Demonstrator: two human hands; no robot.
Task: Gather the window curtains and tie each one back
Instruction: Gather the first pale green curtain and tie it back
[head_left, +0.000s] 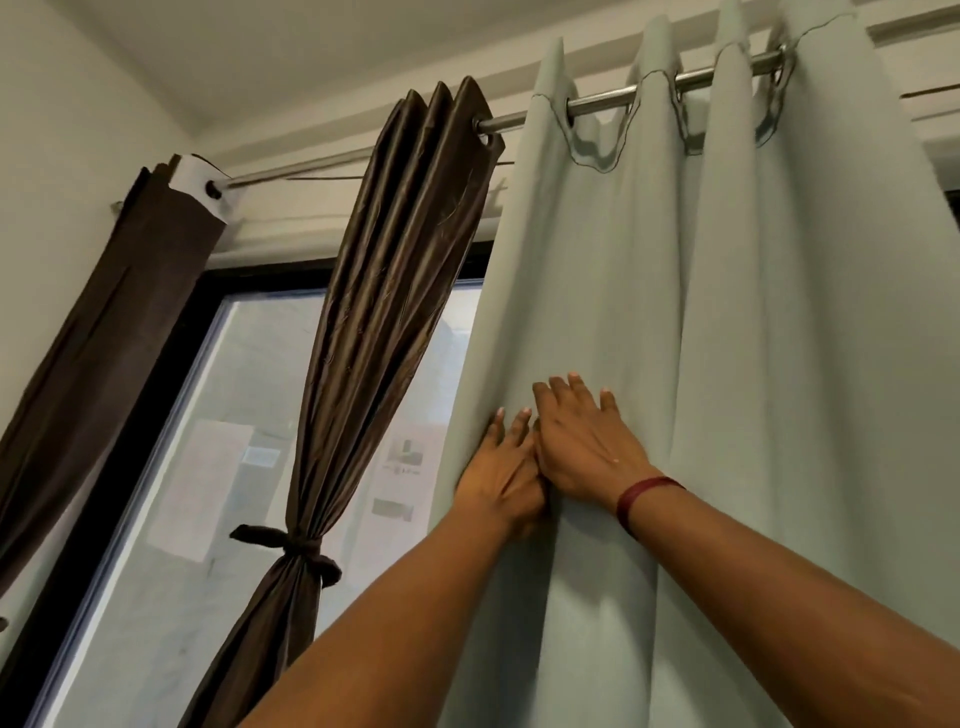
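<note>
From the head view, a pale green curtain (727, 364) hangs by its eyelets from a metal rod (602, 97), spread loose across the right side of the window (208, 493). The right hand (587, 441), a red band (644, 496) on its wrist, lies flat on the fabric near the curtain's left edge, fingers straight and spread. The left hand (496, 480) sits partly under it at that edge. Two of its fingers are straight on the cloth and the rest are hidden, so I cannot tell whether it grips. Left of them, a shiny brown curtain (395, 312) hangs gathered, bound by a knotted tie (293, 545). A darker brown curtain (104, 353) hangs bunched at the rod's far left end.
</note>
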